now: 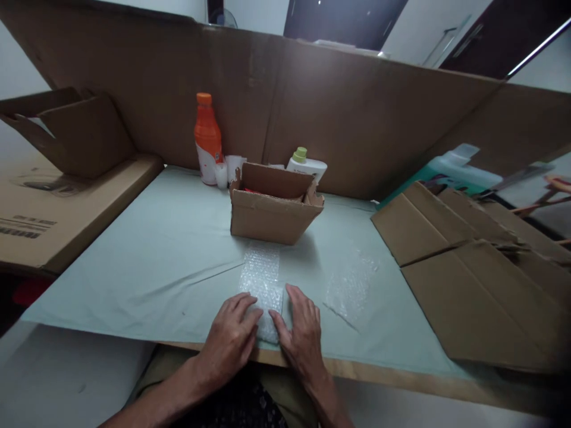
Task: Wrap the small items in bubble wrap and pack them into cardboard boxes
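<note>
Both hands, left hand point(232, 339) and right hand point(301, 333), press flat, fingers loosely spread, on a clear bubble-wrap strip point(262, 285). It lies on the pale green table point(156, 249), near an open brown cardboard box point(272, 208).

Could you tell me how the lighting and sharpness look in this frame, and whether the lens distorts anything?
In the head view the light is dim and soft; the open cardboard box casts a faint shadow to its right on the pale green table cover. The cardboard wall bows with wide-angle distortion, and the flattened cartons at the right edge look smeared. The left hand and right hand on the bubble wrap are fairly sharp.
</note>
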A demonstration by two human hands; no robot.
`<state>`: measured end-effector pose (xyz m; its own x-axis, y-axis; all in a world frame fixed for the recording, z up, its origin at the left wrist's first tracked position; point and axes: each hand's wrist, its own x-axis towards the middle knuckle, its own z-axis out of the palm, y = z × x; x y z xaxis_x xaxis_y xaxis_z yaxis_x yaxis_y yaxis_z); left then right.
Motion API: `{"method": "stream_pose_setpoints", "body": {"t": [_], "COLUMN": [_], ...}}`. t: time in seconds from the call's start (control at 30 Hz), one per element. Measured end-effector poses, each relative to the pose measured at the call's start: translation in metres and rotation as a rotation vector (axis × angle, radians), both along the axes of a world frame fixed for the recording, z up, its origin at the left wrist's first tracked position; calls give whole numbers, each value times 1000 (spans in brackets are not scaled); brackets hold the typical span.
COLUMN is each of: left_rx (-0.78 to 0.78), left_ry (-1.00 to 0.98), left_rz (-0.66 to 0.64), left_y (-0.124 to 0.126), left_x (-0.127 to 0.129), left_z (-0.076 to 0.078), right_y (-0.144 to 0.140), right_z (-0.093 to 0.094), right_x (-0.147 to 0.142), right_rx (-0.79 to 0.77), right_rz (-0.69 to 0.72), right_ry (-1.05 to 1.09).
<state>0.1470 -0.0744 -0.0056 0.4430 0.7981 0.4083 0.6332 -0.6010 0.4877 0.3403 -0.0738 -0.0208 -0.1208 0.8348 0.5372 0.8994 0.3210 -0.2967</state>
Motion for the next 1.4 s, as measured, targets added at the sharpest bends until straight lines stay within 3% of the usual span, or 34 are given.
{"method": "stream_pose_setpoints", "body": {"t": [0.1,0.17,0.3,0.43,0.53,0.67,0.83,1.1,1.27,1.4], "left_rx": [-68,-89,-51,-60,-102,-113,-47,5,-43,-59], "left_ry": [94,110,74,35,12,-61,-158,-125,-77,-76], "left_rz": [-4,16,42,50,45,40,84,88,149,155], "left_y": [1,-2,-7,-7,-4,-3,-9,-21,-22,-22], "left_x": [5,5,3,2,0,-4,-7,-3,-6,-9], "left_z": [-7,-14,-24,-22,-19,-19,-22,-12,-17,-22], "right_y": [4,14,66,141,162,121,65,74,65,65], "right_z": [8,12,15,12,13,25,30,21,14,11], "right_x": [9,11,11,16,22,28,21,6,11,9], "right_rx": [-20,-137,-386,-395,-299,-236,-391,-256,-317,-365], "right_rz": [345,574,776,706,532,385,358,448,296,372], "right_ry": [-49,-120,-266,-351,-312,-153,-167,-40,-101,-37]}}
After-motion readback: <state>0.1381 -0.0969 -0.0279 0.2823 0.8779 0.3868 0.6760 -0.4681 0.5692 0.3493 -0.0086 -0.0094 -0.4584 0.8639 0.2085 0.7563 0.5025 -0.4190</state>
